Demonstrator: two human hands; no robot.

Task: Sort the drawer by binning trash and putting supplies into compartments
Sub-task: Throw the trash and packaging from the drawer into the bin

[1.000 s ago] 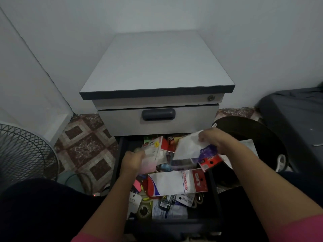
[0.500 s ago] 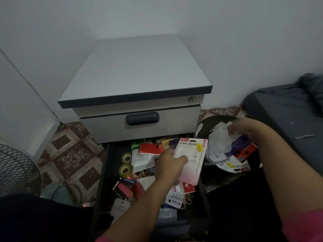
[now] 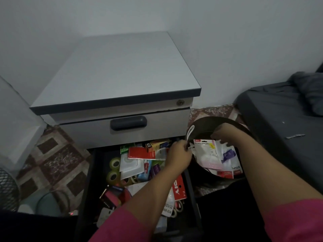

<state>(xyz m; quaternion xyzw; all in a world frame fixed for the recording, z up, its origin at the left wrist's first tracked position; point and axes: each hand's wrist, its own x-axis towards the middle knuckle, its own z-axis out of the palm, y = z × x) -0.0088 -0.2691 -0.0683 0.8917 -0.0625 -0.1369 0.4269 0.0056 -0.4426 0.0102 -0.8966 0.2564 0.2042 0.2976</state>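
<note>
- Standing against the white wall, the grey cabinet has its upper drawer shut and its lower drawer pulled out over the patterned tile floor; a dark bed lies to the right.
- Just right of the drawer sits the dark round bin, already holding several wrappers.
- Inside the drawer, supplies lie jumbled: tape rolls at the left, a red card pack near the back, other packets toward the front. No sorted compartments are visible.
- The stapler packaging, pink and white, is over the bin's mouth, its long axis running roughly from the bin's far rim toward the person.
- The left hand pinches the packaging's left edge at the bin's rim; the right hand curls its fingers onto the upper right corner, though how firm that grip is cannot be told.
- Both hands are at the packaging, the bin directly below, so binning it probably only calls for letting go.
</note>
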